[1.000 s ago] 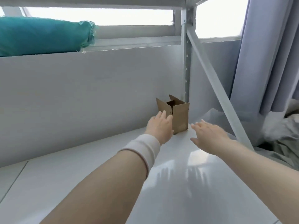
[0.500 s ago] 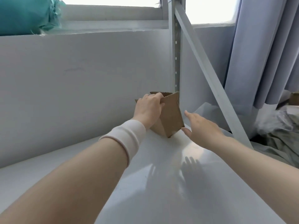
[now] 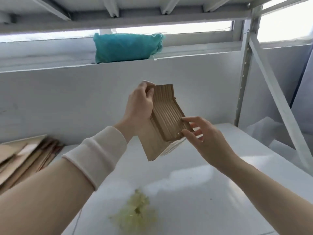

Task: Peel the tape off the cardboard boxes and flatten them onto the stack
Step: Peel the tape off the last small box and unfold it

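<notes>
Box position: cardboard box (image 3: 162, 122) was held tilted in the air above the white shelf surface (image 3: 194, 192), between both hands.
Shelf: white surface under a metal frame (image 3: 243, 78).
Stack: flattened cardboard stack (image 3: 25, 158) lay at the far left, well apart from the box.
Bundle: teal bundle (image 3: 127, 47) sat on the ledge behind.
Left hand: left hand (image 3: 139, 106) gripped the box's upper left edge, fingers wrapped over it.
Right hand: right hand (image 3: 205, 136) pinched the lower right corner, fingers partly spread.
Scrap: blurred yellowish pile (image 3: 137, 212), possibly peeled tape.
</notes>
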`<state>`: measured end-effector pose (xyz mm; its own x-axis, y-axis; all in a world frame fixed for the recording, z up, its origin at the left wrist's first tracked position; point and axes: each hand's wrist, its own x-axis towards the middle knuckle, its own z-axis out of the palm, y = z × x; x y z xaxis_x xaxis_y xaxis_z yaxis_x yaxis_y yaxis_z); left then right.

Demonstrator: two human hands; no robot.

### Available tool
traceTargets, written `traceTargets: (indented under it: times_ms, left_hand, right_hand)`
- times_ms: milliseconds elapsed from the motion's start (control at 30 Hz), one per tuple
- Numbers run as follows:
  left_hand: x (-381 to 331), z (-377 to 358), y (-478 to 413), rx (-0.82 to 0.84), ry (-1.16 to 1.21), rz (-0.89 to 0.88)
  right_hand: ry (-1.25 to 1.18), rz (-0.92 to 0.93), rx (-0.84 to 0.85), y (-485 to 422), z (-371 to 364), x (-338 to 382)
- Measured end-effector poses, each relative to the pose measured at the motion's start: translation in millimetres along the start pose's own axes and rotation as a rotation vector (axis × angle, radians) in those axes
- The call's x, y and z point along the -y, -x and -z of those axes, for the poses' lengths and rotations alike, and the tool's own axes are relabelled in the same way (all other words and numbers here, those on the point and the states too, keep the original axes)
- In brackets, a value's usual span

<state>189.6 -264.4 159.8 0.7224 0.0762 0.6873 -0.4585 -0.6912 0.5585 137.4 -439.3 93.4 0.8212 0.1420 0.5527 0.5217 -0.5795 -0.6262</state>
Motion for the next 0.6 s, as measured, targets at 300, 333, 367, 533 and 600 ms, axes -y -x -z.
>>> traceTargets:
  times_ms: [300, 333, 367, 533, 600]
  left_hand:
    - [71, 185, 108, -0.293, -0.13, 0.269]
    - [81, 198, 120, -0.329, -0.133, 0.304]
    - [92, 207, 133, -0.362, -0.13, 0.341]
    - [142, 227, 182, -0.427, -0.035, 0.557]
    - [155, 230, 192, -0.455, 0.0, 0.648]
  right_hand:
    - [-0.15, -0.057, 0.109, 62, -131, 155]
    - [-0.134, -0.075, 0.131, 67, -145, 167]
    - [-0.114, -0.095, 0.16, 72, -158, 176]
    - [0.018, -0.161, 0.377, 90, -208, 201]
    - [0.042, -0.178, 0.416, 93, -220, 208]
